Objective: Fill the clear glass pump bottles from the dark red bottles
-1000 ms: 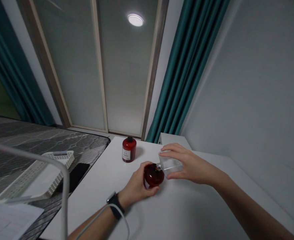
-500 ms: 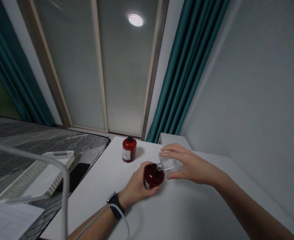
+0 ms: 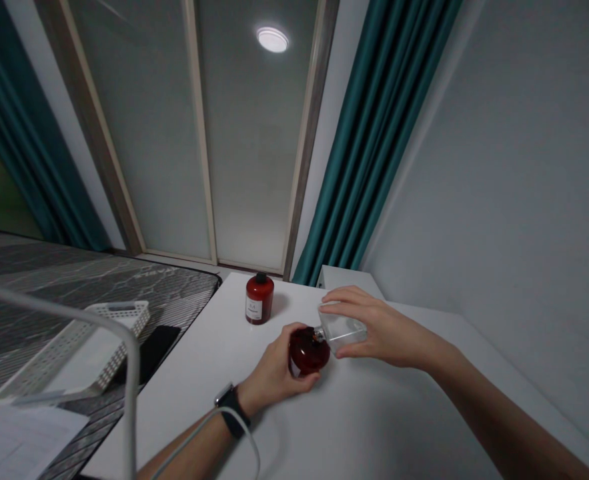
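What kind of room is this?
Probably a bedroom: a grey patterned mattress lies beside the white table, teal curtains flank a frosted window, and the left hand holds a round red glass bottle, the right hand a clear square container.

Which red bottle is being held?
Round red bottle, in the left hand, meeting the right hand's clear container; the black-capped red bottle stands apart, untouched.
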Demonstrator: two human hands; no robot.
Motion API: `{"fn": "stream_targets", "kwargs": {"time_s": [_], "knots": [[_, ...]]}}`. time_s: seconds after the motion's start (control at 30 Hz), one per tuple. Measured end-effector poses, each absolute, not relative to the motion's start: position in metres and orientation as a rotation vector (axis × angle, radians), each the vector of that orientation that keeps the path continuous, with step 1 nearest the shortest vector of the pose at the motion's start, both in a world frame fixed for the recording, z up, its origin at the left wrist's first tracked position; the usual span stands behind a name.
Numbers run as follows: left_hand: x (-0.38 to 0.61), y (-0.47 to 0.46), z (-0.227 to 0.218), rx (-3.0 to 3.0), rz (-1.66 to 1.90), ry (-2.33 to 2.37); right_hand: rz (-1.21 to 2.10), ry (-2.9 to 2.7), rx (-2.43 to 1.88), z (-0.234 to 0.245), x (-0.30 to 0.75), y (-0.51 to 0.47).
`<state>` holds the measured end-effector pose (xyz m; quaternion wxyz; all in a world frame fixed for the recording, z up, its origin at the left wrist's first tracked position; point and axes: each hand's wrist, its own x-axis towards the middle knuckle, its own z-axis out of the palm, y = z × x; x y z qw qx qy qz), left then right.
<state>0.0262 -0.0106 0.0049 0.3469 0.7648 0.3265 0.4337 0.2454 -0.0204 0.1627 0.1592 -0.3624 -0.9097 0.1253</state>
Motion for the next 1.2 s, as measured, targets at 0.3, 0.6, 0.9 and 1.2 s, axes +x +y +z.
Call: {"fn": "stream_targets", "kwargs": {"time_s": [0.3, 0.6, 0.9, 1.2], "knots": [[0.0267, -0.0098, 0.0029, 1.977, 1.131, 0.843, 0.354, -2.604, -1.025, 0.1638, 0.245, -0.02], [0.0257, -0.0096, 0.0024, 1.993, 1.121, 0.834, 0.331, -2.639, -1.058, 0.1673, 0.2423, -0.0212], [0.0259, -0.0098, 0.0025, 1.995, 1.108, 0.845, 0.338, -2.629, -1.052, 0.1688, 0.242, -0.0213], [0.0265, -0.0086, 0.0007, 2.004, 1.128, 0.821, 0.302, -2.652, -1.051, 0.1674, 0.2412, -0.0207]]}}
